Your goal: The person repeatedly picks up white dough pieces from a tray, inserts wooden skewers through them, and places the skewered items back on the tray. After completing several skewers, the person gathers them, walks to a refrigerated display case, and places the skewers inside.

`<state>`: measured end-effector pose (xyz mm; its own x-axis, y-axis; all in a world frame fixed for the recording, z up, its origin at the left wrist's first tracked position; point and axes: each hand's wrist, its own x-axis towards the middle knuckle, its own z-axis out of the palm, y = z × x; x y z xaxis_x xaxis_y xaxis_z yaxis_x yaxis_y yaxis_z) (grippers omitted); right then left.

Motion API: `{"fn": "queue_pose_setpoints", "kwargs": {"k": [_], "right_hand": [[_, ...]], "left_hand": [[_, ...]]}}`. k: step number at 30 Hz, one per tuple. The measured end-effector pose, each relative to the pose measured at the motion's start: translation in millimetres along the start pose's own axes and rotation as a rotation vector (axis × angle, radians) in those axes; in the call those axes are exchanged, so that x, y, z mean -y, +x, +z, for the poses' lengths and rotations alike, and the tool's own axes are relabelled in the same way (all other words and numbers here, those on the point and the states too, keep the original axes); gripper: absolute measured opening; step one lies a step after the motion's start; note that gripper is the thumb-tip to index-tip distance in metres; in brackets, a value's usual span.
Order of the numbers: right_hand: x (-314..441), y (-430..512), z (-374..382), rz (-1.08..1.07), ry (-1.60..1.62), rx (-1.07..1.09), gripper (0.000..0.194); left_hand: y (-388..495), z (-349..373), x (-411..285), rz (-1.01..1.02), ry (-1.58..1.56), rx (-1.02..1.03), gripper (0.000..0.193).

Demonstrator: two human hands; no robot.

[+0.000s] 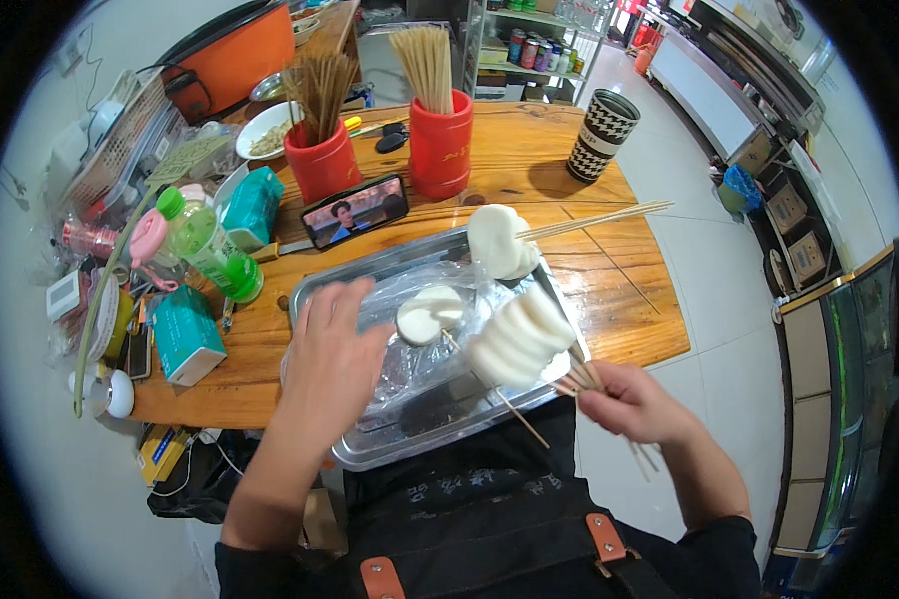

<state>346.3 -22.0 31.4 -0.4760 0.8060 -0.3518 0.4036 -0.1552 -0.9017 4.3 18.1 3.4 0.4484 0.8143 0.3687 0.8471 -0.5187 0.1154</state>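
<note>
My right hand grips the wooden skewers of a blurred bundle of white, flat food pieces, held over the right side of a metal tray. My left hand, fingers apart and holding nothing, is over the tray's left side. Between the hands, a single white piece on a skewer lies on clear plastic film. At the tray's far right corner rests another stack of skewered white pieces, its sticks pointing right past the tray.
Behind the tray stand two red containers of skewers and a phone. A patterned cup is at the back right. A green bottle and tissue packs crowd the left. One loose skewer lies right of the tray on the wooden table.
</note>
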Motion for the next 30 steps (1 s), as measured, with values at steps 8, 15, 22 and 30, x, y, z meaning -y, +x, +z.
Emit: {"fn": "queue_pose_setpoints", "kwargs": {"k": [8,15,22,30], "right_hand": [[-0.2,80.5,78.1,-0.214,-0.433,-0.329,0.015],[-20.0,112.9,101.7,-0.148,-0.627,-0.446,0.021],[0.6,90.3,78.8,-0.301,-0.922,-0.576,0.028],[36.7,137.2,-84.9,-0.242,-1.822,-0.432,0.059]], "left_hand": [[17.6,18.8,36.8,-0.108,-0.048,0.137,0.052],[23.7,19.1,33.7,-0.091,-0.064,-0.002,0.046],[30.1,18.9,7.7,0.011,-0.04,-0.028,0.056],[23.2,-1.3,5.0,-0.079,-0.036,0.058,0.059]]}}
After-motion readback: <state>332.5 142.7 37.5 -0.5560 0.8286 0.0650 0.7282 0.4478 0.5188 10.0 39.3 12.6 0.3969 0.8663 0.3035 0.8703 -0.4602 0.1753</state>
